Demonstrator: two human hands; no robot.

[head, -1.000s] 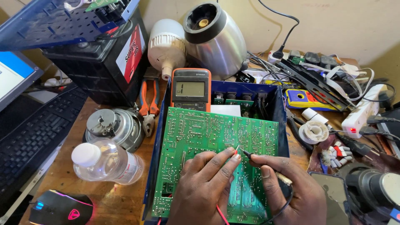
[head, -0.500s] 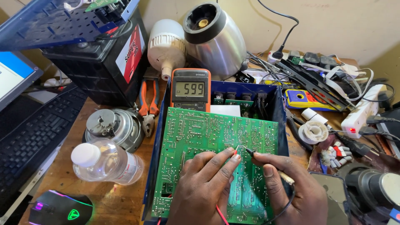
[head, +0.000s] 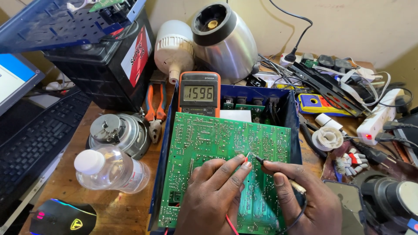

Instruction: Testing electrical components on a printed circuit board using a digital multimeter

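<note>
I am seeing a green circuit board [head: 226, 152] lying in a blue case [head: 287, 109] at the near middle of the cluttered wooden counter [head: 126, 209]. My left hand [head: 215, 198] is pinching a red probe [head: 246, 158] and my right hand [head: 305, 198] a black probe [head: 257, 159], tips nearly meeting on the board. My wrists are hiding its near edge.

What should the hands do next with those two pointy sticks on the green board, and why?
Probably hold both probes steady a moment. The left hand presses the red probe and the right hand the black probe close together on the green board, and the meter shows a reading, which slipping tips could upset.
</note>
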